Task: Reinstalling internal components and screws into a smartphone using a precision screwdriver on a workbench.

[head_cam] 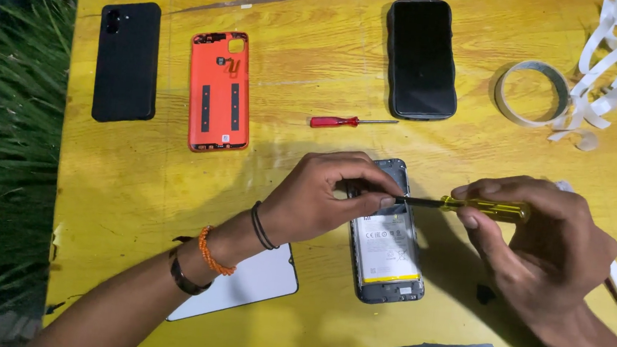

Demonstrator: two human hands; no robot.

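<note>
Single head view, looking steeply down, close over yellow table [174,177]; grass along left edge.

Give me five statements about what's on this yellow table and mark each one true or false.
1. The right hand holds a yellow-handled screwdriver. True.
2. The opened phone under the hands still has its back cover on. False: its battery and inner frame are exposed, and an orange back cover lies apart, up the table.
3. A red-handled screwdriver lies untouched on the table. True.
4. The left hand rests on the roll of tape. False: its fingertips meet the screwdriver's tip at the upper part of the opened phone; the roll sits far off near the table's right corner.
5. The left wrist is bare. False: it wears orange and dark bands.
</note>
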